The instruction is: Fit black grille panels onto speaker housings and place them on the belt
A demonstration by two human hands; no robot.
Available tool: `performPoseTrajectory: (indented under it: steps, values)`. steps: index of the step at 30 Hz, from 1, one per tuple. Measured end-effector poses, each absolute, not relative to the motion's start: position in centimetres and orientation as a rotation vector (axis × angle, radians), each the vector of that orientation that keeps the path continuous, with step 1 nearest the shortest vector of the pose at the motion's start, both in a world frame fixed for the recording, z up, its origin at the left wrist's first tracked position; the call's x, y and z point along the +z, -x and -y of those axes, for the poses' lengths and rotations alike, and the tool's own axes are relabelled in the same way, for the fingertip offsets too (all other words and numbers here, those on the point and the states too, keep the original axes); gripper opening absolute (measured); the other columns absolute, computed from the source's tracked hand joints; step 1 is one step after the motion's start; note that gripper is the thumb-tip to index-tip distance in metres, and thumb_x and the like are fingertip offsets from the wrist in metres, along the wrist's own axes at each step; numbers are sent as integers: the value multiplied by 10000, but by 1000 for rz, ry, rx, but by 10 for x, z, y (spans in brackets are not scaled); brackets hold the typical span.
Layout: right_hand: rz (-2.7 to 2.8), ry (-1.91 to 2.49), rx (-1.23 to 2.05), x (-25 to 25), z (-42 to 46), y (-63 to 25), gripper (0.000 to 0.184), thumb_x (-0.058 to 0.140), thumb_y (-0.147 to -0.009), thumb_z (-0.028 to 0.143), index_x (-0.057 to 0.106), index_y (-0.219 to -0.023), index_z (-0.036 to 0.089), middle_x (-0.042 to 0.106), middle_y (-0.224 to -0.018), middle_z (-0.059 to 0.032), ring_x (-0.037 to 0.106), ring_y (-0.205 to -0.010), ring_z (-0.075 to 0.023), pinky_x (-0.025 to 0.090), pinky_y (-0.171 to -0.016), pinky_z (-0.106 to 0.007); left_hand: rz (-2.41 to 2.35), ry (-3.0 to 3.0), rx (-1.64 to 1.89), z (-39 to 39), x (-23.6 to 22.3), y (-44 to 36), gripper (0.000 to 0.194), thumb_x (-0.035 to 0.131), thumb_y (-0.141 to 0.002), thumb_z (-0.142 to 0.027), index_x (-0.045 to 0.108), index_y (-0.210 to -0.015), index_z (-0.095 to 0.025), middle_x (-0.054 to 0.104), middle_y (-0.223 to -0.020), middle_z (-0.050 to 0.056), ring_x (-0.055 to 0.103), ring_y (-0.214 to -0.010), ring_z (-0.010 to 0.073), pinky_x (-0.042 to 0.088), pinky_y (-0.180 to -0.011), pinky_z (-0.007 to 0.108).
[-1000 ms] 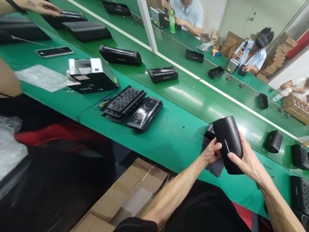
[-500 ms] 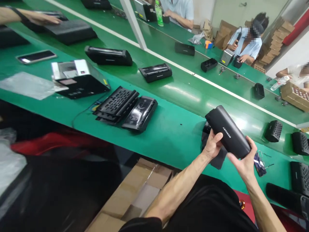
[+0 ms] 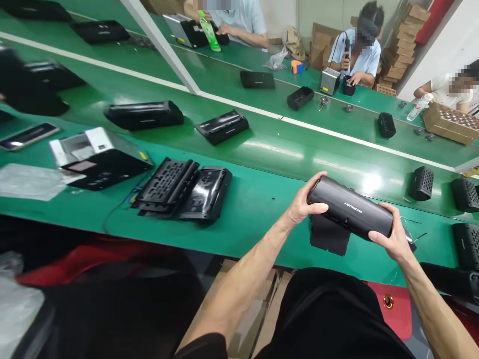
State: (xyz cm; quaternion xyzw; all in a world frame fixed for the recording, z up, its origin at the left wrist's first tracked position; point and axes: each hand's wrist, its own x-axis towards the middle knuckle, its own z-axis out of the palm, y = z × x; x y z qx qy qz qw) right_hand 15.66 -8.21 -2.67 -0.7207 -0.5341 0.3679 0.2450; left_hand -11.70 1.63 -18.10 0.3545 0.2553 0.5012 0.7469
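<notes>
Black, smoothly rounded and elongated, the plastic casing (image 3: 350,207) with white lettering has just swung in my hands from a steep diagonal to nearly level, its right end dipping slightly. My left hand (image 3: 302,202) has shifted from the long side round to the left end, while my right hand (image 3: 396,234) takes the opposite end. That gives me a hold at both ends, and the lettered face lies uncovered between my hands, the brand name upside down to me.

My left hand is open about as wide as the casing is deep, thumb pressed along the near edge and forefinger reaching over the far one. My right hand is spread in the same way: its thumb lies on the near lower edge, the fingers curl behind the top, and the palm faces the end. Both hands are closed firmly on the casing, and neither holds anything else that I can see.

The casing is up over the green work surface (image 3: 258,219), with a flat dark sheet (image 3: 329,237) lying beneath and partly hidden by it. Well off to my left are overlapping black perforated grilles (image 3: 164,184), with a glossy black panel (image 3: 209,192) beside them. I cannot see the casing's underside.
</notes>
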Motion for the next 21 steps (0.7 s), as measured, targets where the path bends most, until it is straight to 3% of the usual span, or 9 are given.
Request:
performPoseTrajectory:
  steps: [4,7,8,10,13,15,18,21]
  values:
    - [1432,1774,1055,-37,84,-158,1128,804,-706,867,394,-1609,332,544,-1554,-168,556,-1433,-407,523,-1120,-584,-480,-315,1189,23,-183,78,989,890,-654,-488,547,-1556,-272,743,-1331,72,665,-1266,354,477,-1146,489]
    - [1528,1802,1110,-51,94,-144,938,814,-706,847,598,-1438,302,698,-1300,-140,641,-1308,-412,523,-1122,-628,-308,0,979,60,-182,46,751,779,-761,-657,690,-1384,-247,773,-1303,101,671,-1281,386,495,-1116,539]
    - [1576,1831,1081,-53,95,-139,904,834,-712,805,612,-1416,283,717,-1247,-131,667,-1254,-404,531,-1116,-628,-261,22,861,70,-182,39,733,761,-765,-714,730,-1309,-223,778,-1291,128,668,-1283,413,504,-1095,558]
    - [1694,1864,959,-47,95,-134,1003,880,-714,690,515,-1536,245,687,-1348,-149,662,-1270,-392,527,-1137,-609,-249,-57,718,82,-186,39,718,789,-770,-710,735,-1295,-223,734,-1390,161,632,-1340,440,513,-1075,572]
    - [1984,1994,835,-22,87,-135,1202,927,-687,488,324,-1695,230,584,-1525,-192,625,-1345,-404,512,-1154,-588,-374,-295,842,75,-192,64,874,840,-771,-695,583,-1518,-321,478,-1695,128,421,-1564,418,466,-1161,556]
    - [2226,2157,886,-7,82,-136,1150,919,-683,427,389,-1686,235,656,-1403,-193,681,-1217,-419,562,-1047,-597,-457,-522,906,63,-190,81,1118,916,-657,-732,482,-1609,-337,360,-1760,116,304,-1626,423,398,-1237,535]
    - [2423,2332,1001,1,82,-135,1109,918,-691,439,452,-1669,205,714,-1217,-188,715,-1051,-426,586,-918,-595,-557,-793,764,59,-183,90,1255,1006,-561,-636,453,-1628,-278,476,-1646,156,473,-1489,447,416,-1219,526]
    - [2277,2337,1217,-3,104,-143,1134,917,-725,511,396,-1701,264,677,-1369,-187,693,-1177,-430,573,-984,-591,-626,-785,717,80,-181,90,1152,971,-626,-612,462,-1593,-250,570,-1507,150,598,-1311,404,481,-1135,517]
